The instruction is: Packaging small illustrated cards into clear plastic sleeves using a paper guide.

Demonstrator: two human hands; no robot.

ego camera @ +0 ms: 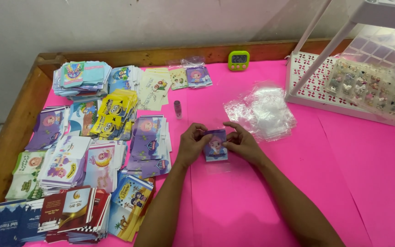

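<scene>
Glossy rectangular card [216, 145] between hands [216, 142]

The desk [261, 201] is covered in bright pink, with a brown wooden rim. The card [216, 145] between the hands is purple and blue with a pink cartoon figure. The card stacks [88, 151] show purple, yellow, teal, dark red and navy prints. The timer [238, 60] is lime green; the rack [314, 87] is white with a lattice pattern.

Both forearms are bare, left grip [192, 145] and right grip [243, 145] ringless.
</scene>
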